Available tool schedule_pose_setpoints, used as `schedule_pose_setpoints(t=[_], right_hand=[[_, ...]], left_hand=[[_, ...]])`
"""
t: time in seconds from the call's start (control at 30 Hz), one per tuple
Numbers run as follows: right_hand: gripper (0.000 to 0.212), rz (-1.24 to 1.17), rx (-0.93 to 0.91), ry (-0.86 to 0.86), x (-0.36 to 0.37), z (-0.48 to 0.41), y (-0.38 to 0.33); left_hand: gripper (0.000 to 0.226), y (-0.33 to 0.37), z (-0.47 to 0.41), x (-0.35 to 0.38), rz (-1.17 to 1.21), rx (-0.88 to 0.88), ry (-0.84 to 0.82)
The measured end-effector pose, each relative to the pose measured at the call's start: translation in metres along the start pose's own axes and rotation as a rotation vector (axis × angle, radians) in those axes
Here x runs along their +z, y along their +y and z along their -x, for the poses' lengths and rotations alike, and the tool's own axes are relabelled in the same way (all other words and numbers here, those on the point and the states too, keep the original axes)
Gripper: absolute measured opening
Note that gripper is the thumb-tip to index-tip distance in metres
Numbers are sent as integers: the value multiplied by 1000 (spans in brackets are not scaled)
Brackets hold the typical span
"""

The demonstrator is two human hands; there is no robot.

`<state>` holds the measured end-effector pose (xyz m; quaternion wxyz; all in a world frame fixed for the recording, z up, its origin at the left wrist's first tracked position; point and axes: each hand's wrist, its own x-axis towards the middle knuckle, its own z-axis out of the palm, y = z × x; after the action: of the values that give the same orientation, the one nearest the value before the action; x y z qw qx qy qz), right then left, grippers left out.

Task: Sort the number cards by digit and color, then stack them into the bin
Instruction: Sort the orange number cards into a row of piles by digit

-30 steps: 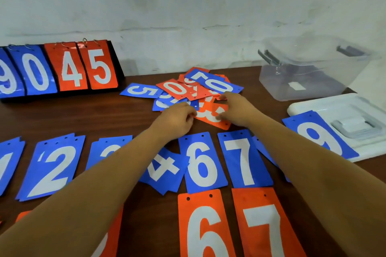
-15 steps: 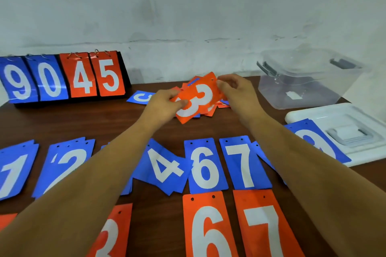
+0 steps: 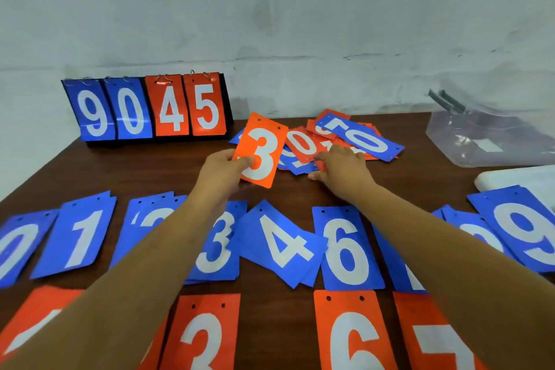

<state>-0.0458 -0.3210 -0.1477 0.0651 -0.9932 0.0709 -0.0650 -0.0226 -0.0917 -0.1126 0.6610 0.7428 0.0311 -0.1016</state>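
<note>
- The dark brown wooden surface carries everything. The loose heap of mixed orange and blue number cards lies on its far part.
- The clear plastic bin stands right of the heap, well apart, and no cards show inside it.
- A row of sorted blue card piles runs on the person's side of the heap.
- The orange pile showing a white 3 lies nearer the person than that row.
- The orange card with a white 3 is held up just left of the heap, tipped slightly.
- The left hand has its grip pinched on that card's lower left edge, thumb on the face.
- The right hand rests on the heap's near edge. Whether its grip has caught a card I cannot tell.
- The card is best carried back to the orange 3 pile. Laid flat there, with punched holes matched and edges square, it will let the pile lift cleanly into the bin later.
</note>
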Motion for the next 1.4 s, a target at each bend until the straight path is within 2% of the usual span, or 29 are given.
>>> schedule_pose_setpoints(t=[0.1,0.17,0.27,0.33,0.4,0.53,0.63,0.73,0.83,1.03,1.1,1.23,1.4], right_hand=[[31,135,-107,25,-1,5,-6],[24,201,-177,77,-5,11,-7],[20,257,-175,201,-15,21,-7],[21,270,-130,267,-21,27,-6],[29,248,-102,408,-29,34,-3],[38,-14,-2,662,-57,50,-9],[43,-183,-56,706,-75,75,-29],[49,-118,-243,633,-70,104,-48],[38,-101,-399,606,-56,129,-59],[41,-92,-498,659,-54,169,-71],[42,-74,-469,729,-63,177,-72],[47,-98,-290,799,-81,186,-69],[24,-526,-38,609,-99,196,-74]], left_hand=[[38,0,2,1,5,-9,-1],[37,1,5,2,4,-20,2],[34,2,11,1,10,-34,0],[34,4,18,-1,33,-42,6],[37,5,25,-3,55,-57,17],[43,13,47,-3,99,-152,-6],[41,17,71,-1,180,-196,-92],[36,18,94,1,357,-171,-210],[31,16,114,-1,549,-165,-253],[32,0,143,-5,458,-140,-267],[36,-2,150,-6,438,-144,-235],[39,0,160,-10,448,-180,-189],[38,6,169,-20,521,-215,-171]])
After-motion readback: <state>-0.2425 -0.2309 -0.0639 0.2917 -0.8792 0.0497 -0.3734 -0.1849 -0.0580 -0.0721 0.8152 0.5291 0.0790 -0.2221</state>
